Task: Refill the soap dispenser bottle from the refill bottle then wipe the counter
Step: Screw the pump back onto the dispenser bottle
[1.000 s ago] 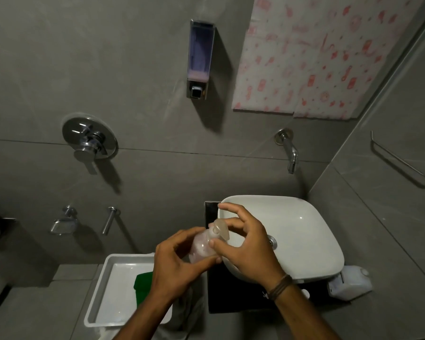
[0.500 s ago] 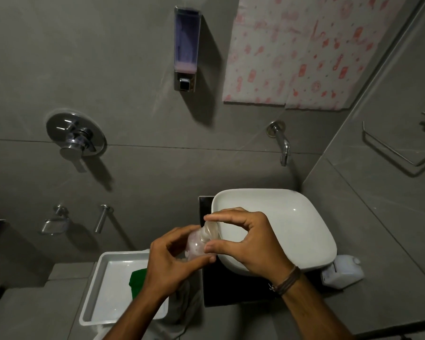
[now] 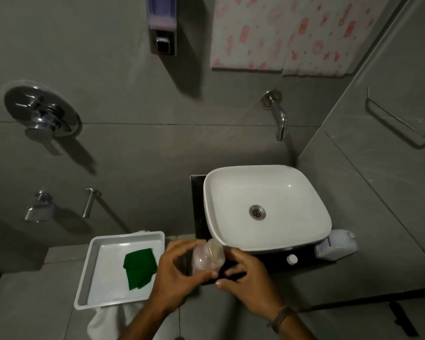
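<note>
A small clear soap dispenser bottle [image 3: 207, 260] with a pale cap sits between my two hands, low over the black counter [image 3: 268, 262] in front of the white basin [image 3: 233, 192]. My left hand [image 3: 176, 273] wraps its left side. My right hand [image 3: 249, 278] touches its right side, fingers curled near its base. The white refill bottle [image 3: 336, 245] lies on its side at the counter's right end, behind the basin's corner. A small white round cap [image 3: 292, 259] rests on the counter. A folded green cloth [image 3: 139, 267] lies in the white tray [image 3: 88, 266].
The tray stands on a white towel [image 3: 106, 320] left of the counter. A wall tap [image 3: 279, 114] hangs over the basin. A wall-mounted soap dispenser [image 3: 162, 25] is above, shower controls [image 3: 41, 111] at left, and a towel rail [image 3: 400, 119] on the right wall.
Both hands have come down and toward me with the bottle, from over the basin's front rim to the counter's front edge. My right hand has shifted from the cap to the bottle's side.
</note>
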{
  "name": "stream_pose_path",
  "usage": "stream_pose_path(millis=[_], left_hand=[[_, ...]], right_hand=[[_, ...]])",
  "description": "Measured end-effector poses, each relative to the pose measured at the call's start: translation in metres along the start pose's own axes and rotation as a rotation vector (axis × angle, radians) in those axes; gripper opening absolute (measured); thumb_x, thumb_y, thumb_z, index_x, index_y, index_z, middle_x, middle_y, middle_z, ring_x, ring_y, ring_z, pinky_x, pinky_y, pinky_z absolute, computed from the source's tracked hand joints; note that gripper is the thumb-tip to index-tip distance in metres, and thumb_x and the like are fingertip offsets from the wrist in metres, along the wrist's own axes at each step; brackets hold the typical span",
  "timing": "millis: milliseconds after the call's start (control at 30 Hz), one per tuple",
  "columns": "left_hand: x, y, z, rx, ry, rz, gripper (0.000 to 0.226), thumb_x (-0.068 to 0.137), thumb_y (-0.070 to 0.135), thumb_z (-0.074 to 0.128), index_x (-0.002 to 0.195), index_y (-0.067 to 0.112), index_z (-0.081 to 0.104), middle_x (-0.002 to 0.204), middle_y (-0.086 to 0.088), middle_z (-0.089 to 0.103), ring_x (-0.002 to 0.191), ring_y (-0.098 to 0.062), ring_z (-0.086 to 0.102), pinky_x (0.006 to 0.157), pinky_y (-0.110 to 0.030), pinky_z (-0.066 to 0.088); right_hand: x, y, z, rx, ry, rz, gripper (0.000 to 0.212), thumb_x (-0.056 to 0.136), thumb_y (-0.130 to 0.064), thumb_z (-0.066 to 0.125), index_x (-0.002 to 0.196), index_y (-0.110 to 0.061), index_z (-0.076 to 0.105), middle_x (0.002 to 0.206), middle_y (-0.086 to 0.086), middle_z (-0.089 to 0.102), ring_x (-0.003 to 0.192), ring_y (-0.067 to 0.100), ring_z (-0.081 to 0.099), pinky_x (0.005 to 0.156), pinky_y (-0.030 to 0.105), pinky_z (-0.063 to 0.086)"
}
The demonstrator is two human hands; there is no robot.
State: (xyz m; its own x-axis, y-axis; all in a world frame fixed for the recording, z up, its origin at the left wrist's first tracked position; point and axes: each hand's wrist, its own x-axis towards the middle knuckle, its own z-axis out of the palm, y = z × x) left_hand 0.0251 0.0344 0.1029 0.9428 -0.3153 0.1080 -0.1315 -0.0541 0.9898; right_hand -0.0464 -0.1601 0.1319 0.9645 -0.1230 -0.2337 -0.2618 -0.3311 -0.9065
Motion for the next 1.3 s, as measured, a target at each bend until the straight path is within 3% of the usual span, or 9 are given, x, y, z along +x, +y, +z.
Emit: stream_pose_path(millis=[200,267,400,567,800,933,1033,1167,1300], left_hand=[[-0.009,-0.077,0.029,-0.008,-0.099,-0.219,0.071,0.054,0.02,0.106,0.119,0.023,0.078,0.117,-0.003,0.08,0.112,-0.023,0.076,0.096,-0.035,0.062],[-0.002,-0.091,0.037,-0.036,-0.099,-0.281,0.071,0.052,0.027,0.103,0.118,0.023,0.077,0.114,-0.004,0.083,0.109,-0.026,0.078,0.089,-0.029,0.062],[0.014,-0.117,0.049,-0.077,-0.098,-0.34,0.069,0.05,0.017,0.1,0.115,0.019,0.077,0.112,-0.015,0.082,0.102,-0.025,0.076,0.092,-0.041,0.063],[0.016,-0.143,0.055,-0.038,-0.091,-0.371,0.066,0.055,0.007,0.1,0.115,0.023,0.078,0.11,-0.01,0.083,0.101,-0.018,0.076,0.088,-0.032,0.062],[0.013,-0.154,0.06,0.006,-0.071,-0.409,0.07,0.06,-0.006,0.1,0.124,0.007,0.074,0.114,-0.013,0.081,0.11,-0.034,0.076,0.095,-0.047,0.063],[0.014,-0.155,0.063,0.003,-0.058,-0.414,0.071,0.059,-0.002,0.101,0.123,0.013,0.075,0.113,-0.006,0.082,0.106,-0.021,0.078,0.092,-0.039,0.065],[0.013,-0.154,0.062,0.01,-0.05,-0.411,0.078,0.056,-0.004,0.101,0.126,0.017,0.073,0.118,-0.004,0.081,0.112,-0.026,0.077,0.092,-0.032,0.064],[0.004,-0.14,0.065,0.004,-0.018,-0.421,0.115,0.046,-0.001,0.105,0.149,0.012,0.055,0.143,-0.009,0.064,0.131,-0.028,0.064,0.107,-0.049,0.056],[-0.046,-0.126,0.071,0.207,0.195,-0.395,0.097,0.051,0.006,0.106,0.129,0.037,0.058,0.123,0.01,0.066,0.107,-0.011,0.07,0.087,-0.034,0.063]], right_hand=[[0.017,0.081,0.029,0.107,0.169,0.154,0.049,0.079,-0.01,0.083,0.121,-0.033,0.072,0.117,-0.01,0.077,0.107,0.014,0.074,0.094,0.046,0.06],[0.026,0.094,0.033,0.157,0.216,0.184,0.051,0.079,0.001,0.082,0.117,-0.031,0.074,0.116,-0.006,0.077,0.109,0.016,0.073,0.094,0.039,0.061],[0.043,0.11,0.037,0.177,0.274,0.226,0.054,0.078,0.012,0.076,0.119,-0.024,0.073,0.113,-0.003,0.077,0.104,0.01,0.074,0.082,0.02,0.059],[0.051,0.119,0.04,0.165,0.275,0.263,0.052,0.081,0.017,0.07,0.128,-0.006,0.069,0.116,0.006,0.074,0.094,-0.004,0.069,0.079,0.014,0.056],[0.053,0.124,0.044,0.191,0.267,0.294,0.052,0.083,0.017,0.067,0.13,-0.004,0.067,0.12,0.01,0.073,0.111,0.021,0.069,0.083,0.015,0.057],[0.054,0.127,0.045,0.216,0.267,0.3,0.051,0.084,0.017,0.067,0.13,-0.006,0.067,0.121,0.01,0.073,0.111,0.02,0.07,0.084,0.015,0.057],[0.055,0.129,0.047,0.255,0.255,0.301,0.054,0.084,0.018,0.067,0.131,-0.008,0.066,0.123,0.009,0.072,0.109,0.019,0.069,0.082,0.014,0.057],[0.044,0.133,0.038,0.362,0.228,0.398,0.075,0.08,0.02,0.072,0.145,-0.011,0.052,0.135,0.002,0.057,0.116,0.029,0.064,0.09,0.035,0.061],[0.01,0.154,0.0,0.33,0.392,0.49,0.072,0.081,0.023,0.069,0.142,-0.012,0.055,0.14,0.01,0.057,0.116,0.031,0.063,0.074,0.026,0.063]])
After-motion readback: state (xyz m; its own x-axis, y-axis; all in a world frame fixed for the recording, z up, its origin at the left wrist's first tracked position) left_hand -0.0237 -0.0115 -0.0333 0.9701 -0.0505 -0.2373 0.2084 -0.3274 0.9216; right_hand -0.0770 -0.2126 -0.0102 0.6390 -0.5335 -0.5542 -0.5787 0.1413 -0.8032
